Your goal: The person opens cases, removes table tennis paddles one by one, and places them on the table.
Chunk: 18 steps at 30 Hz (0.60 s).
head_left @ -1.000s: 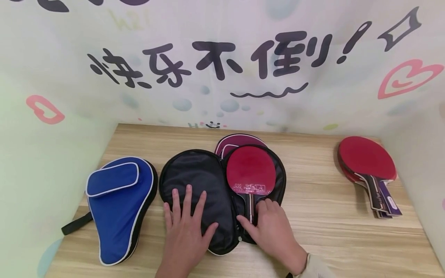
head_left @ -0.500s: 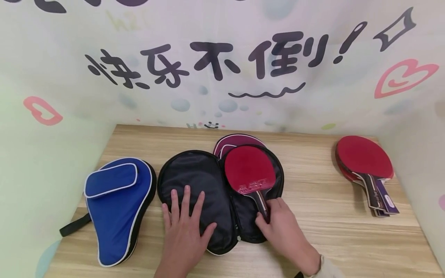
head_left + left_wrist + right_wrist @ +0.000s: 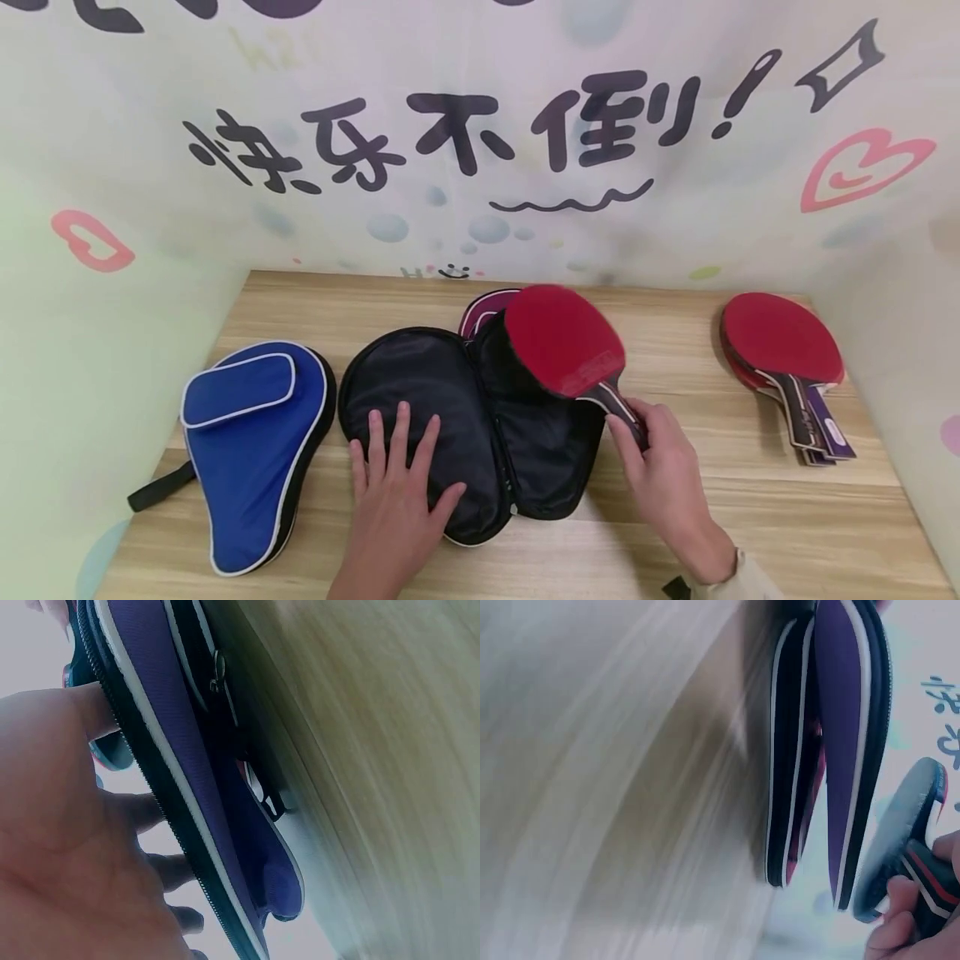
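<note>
In the head view, a zip-up paddle case (image 3: 408, 367) lies spread open with its black lining up; the wrist views show its purple outside (image 3: 165, 705). My left hand (image 3: 393, 521) rests with spread fingers on the lining of the left half. My right hand (image 3: 663, 475) grips the dark handle of a table tennis paddle (image 3: 566, 342) with a red face on top. The paddle is raised and tilted over the right half, and its blade covers part of that lining. From the right wrist, the paddle (image 3: 900, 832) appears clear of the case, thumb and fingers round its handle.
A maroon case (image 3: 476, 315) with white piping lies partly under the spread case. To the left is a blue paddle case (image 3: 255, 458) with a black strap. Several stacked paddles (image 3: 783, 342) lie at the right, near the side wall. A printed backdrop (image 3: 465, 233) stands behind the table.
My right hand has tightened round the paddle's handle, turned it and lifted it off the case's right half, up and to the right. My left hand has stayed put.
</note>
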Available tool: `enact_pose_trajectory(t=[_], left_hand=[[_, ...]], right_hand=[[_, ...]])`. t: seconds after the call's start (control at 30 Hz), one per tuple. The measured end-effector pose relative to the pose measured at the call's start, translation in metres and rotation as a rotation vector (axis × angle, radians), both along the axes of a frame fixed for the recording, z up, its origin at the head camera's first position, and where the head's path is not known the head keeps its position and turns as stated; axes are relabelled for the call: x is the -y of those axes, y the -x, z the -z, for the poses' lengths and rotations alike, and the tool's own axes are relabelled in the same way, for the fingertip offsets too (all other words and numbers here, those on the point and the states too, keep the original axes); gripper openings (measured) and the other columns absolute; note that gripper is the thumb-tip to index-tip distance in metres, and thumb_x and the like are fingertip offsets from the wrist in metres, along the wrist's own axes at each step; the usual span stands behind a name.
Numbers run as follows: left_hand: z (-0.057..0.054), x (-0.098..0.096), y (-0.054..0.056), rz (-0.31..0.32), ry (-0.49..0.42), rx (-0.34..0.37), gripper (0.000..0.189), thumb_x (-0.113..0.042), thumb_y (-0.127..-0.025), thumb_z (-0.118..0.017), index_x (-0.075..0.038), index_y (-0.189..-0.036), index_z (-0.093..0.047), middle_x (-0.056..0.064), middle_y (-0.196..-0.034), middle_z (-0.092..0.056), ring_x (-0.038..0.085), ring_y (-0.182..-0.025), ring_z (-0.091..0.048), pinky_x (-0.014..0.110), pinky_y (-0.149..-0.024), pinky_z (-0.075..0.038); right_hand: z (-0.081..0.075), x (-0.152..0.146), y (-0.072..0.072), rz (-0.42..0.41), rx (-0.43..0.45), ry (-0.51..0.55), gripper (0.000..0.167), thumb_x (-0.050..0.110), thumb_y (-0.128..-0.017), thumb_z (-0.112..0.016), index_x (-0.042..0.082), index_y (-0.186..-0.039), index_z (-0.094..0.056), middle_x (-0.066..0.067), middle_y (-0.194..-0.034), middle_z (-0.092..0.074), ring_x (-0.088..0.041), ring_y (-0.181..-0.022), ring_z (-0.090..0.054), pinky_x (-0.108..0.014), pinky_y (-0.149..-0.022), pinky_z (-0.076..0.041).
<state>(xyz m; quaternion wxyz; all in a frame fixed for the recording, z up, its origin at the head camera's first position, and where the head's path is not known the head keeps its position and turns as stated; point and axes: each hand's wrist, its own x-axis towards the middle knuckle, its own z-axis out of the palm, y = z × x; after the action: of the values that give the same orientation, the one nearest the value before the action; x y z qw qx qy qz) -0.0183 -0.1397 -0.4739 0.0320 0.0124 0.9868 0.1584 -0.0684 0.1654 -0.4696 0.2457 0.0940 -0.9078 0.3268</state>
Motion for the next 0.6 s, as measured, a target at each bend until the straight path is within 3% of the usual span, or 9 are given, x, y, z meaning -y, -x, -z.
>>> enact_pose_trajectory(t=[0.17,0.3,0.43,0.6], left_hand=[[-0.003,0.000,-0.001,0.003,-0.006,0.011,0.080,-0.060,-0.092,-0.065,-0.028,-0.159,-0.036,0.011,-0.173,-0.012,0.044,-0.160,-0.001,0.072,-0.122,-0.008],[-0.002,0.003,-0.002,-0.006,-0.016,-0.001,0.080,-0.059,-0.092,-0.066,-0.028,-0.159,-0.036,0.012,-0.173,-0.013,0.044,-0.159,-0.001,0.072,-0.121,-0.009],[-0.001,0.008,-0.002,-0.031,-0.032,-0.013,0.081,-0.058,-0.092,-0.066,-0.027,-0.160,-0.035,0.013,-0.173,-0.015,0.045,-0.159,-0.001,0.072,-0.121,-0.009],[0.000,0.016,-0.002,-0.080,-0.045,-0.021,0.080,-0.058,-0.095,-0.063,-0.025,-0.161,-0.032,0.015,-0.172,-0.014,0.047,-0.159,-0.001,0.073,-0.120,-0.010]], right_hand=[[-0.004,-0.019,0.010,0.112,-0.056,0.031,0.034,0.000,-0.087,-0.075,-0.006,-0.119,-0.067,-0.011,-0.080,-0.059,-0.003,-0.069,-0.040,-0.017,-0.057,-0.033],[-0.007,-0.038,0.018,0.230,0.027,0.032,0.030,0.008,-0.094,-0.071,-0.007,-0.120,-0.066,-0.014,-0.080,-0.060,-0.004,-0.068,-0.041,-0.018,-0.058,-0.031],[0.000,-0.057,0.024,0.282,0.132,-0.006,0.031,0.014,-0.099,-0.065,-0.010,-0.119,-0.064,-0.018,-0.083,-0.059,-0.019,-0.073,-0.048,-0.026,-0.063,-0.033],[0.014,-0.072,0.026,0.283,0.154,-0.068,0.029,0.012,-0.098,-0.064,-0.013,-0.113,-0.063,-0.025,-0.083,-0.059,-0.040,-0.077,-0.056,-0.045,-0.063,-0.038]])
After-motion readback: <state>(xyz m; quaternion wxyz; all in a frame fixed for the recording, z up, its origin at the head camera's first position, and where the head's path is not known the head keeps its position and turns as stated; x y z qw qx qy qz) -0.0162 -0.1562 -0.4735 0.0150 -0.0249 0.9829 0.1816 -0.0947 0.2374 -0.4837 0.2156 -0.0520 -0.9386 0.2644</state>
